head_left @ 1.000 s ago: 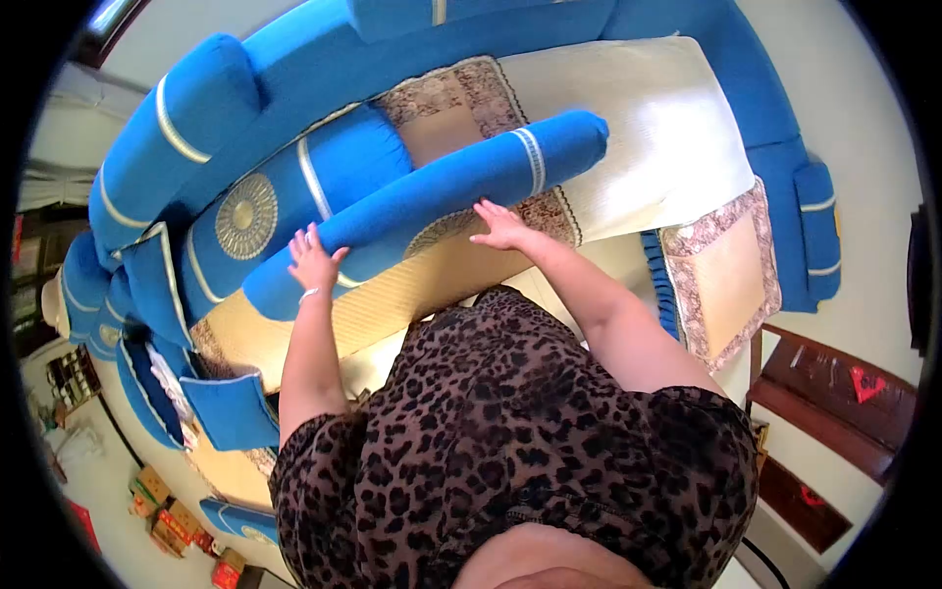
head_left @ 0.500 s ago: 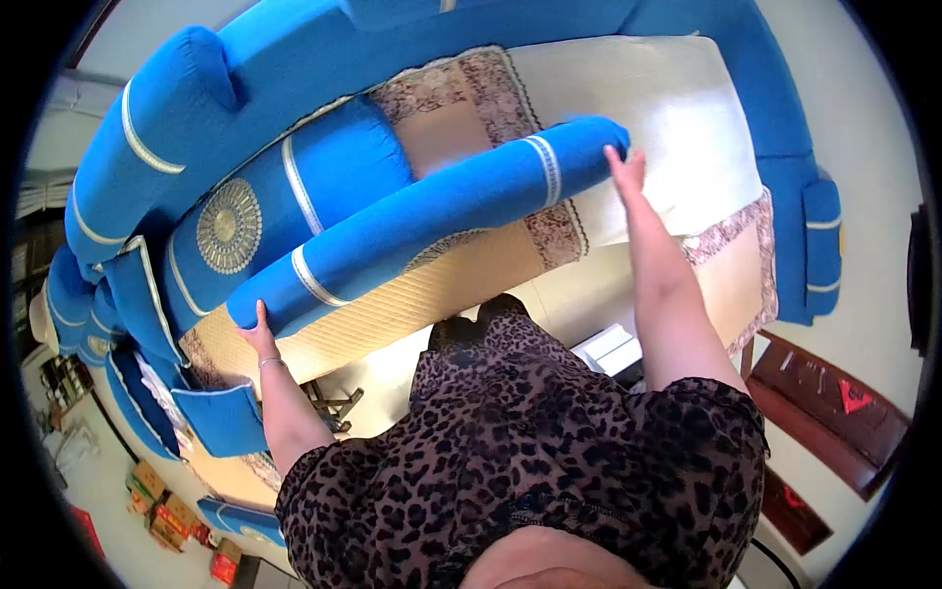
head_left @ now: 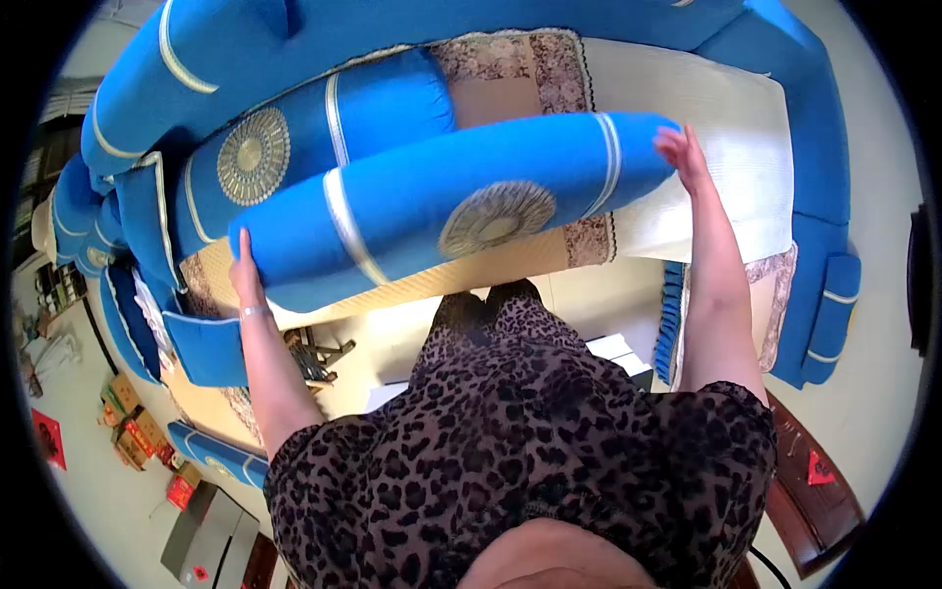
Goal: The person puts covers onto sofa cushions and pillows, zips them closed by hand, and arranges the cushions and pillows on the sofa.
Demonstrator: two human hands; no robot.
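A long blue cushion [head_left: 422,201] with white bands and a round silver medallion is held between my two hands, tilted up to the right. My left hand [head_left: 245,275] presses against its left end, thumb along the edge. At the right end, my right hand [head_left: 684,157] grips the cushion, its fingers slightly blurred. Behind it, a second blue cushion [head_left: 304,137] with a similar medallion lies on the sofa seat. Under the held cushion runs a beige quilted seat cover [head_left: 579,245] with a floral border.
The blue sofa backrest [head_left: 392,22] curves behind. A white mat [head_left: 726,128] covers the right seat. Small blue pillows [head_left: 201,348] are at left. A dark wooden table [head_left: 810,501] stands lower right, boxes [head_left: 137,432] and a grey cabinet [head_left: 211,535] lower left.
My hands have moved apart from the cushion's front face to its two ends. The cushion has turned so that its medallion faces up more, and it appears larger and nearer.
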